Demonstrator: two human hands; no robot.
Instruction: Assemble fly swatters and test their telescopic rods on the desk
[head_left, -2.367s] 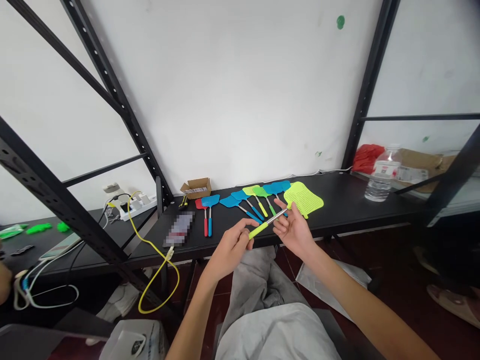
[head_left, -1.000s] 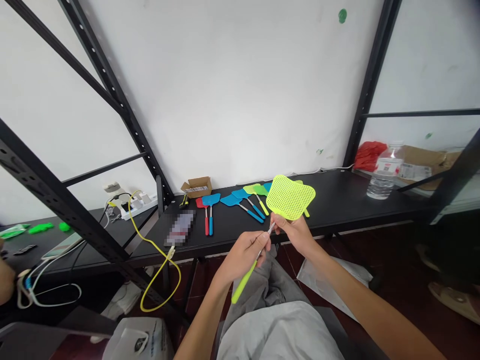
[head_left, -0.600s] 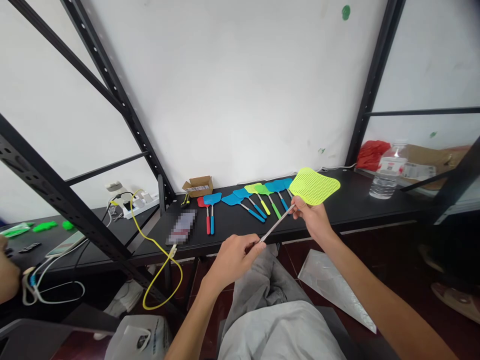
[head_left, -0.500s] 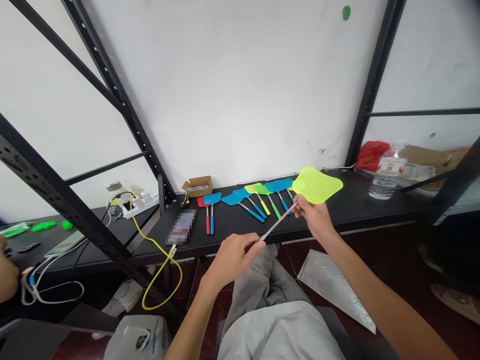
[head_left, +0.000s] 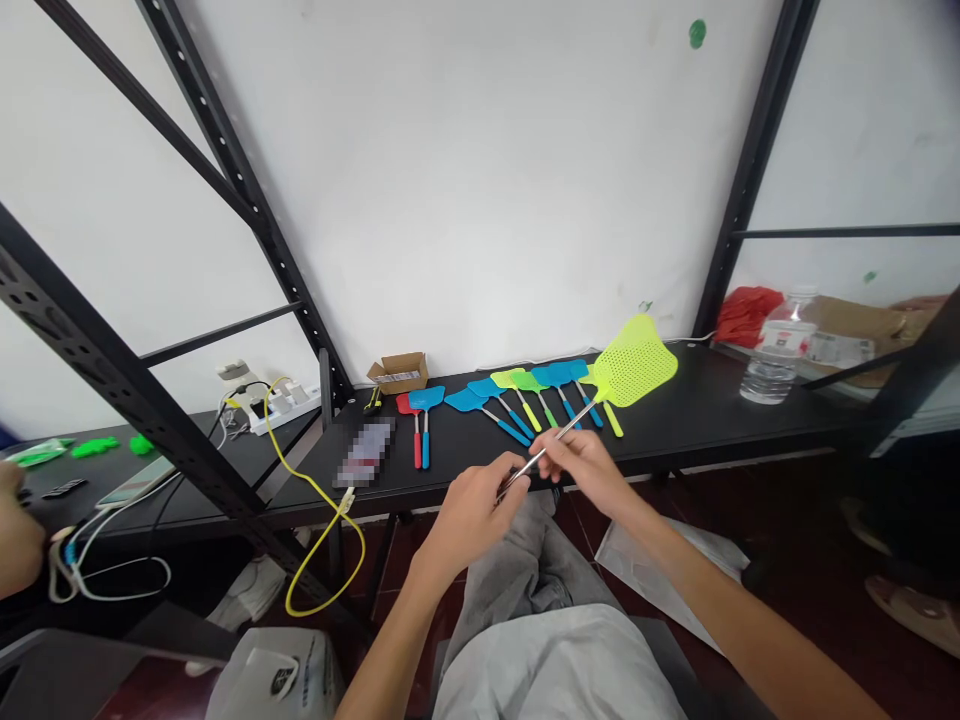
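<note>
A yellow-green fly swatter point(head_left: 637, 362) with a perforated head and thin metal shaft is held across my lap, its head up to the right. My left hand point(head_left: 480, 510) is closed round the lower end, hiding the grip. Further up, the fingers of my right hand point(head_left: 581, 460) pinch the metal shaft. Behind on the black shelf point(head_left: 697, 415) lie several more fly swatters, heads toward the wall: a red one point(head_left: 417, 445), blue ones point(head_left: 465, 401), a green one point(head_left: 531, 381) and yellow-green ones point(head_left: 510, 379).
On the shelf's left are a phone point(head_left: 366, 452) on a yellow cable point(head_left: 307, 487) and a small open cardboard box point(head_left: 400, 374). A water bottle point(head_left: 776, 350) stands at right. Black metal uprights point(head_left: 750, 150) frame the shelf. Another person's hand point(head_left: 19, 540) shows at far left.
My right hand has slid down the shaft, away from the swatter's head and closer to my left hand. The head has tilted upward. My left hand keeps its hold.
</note>
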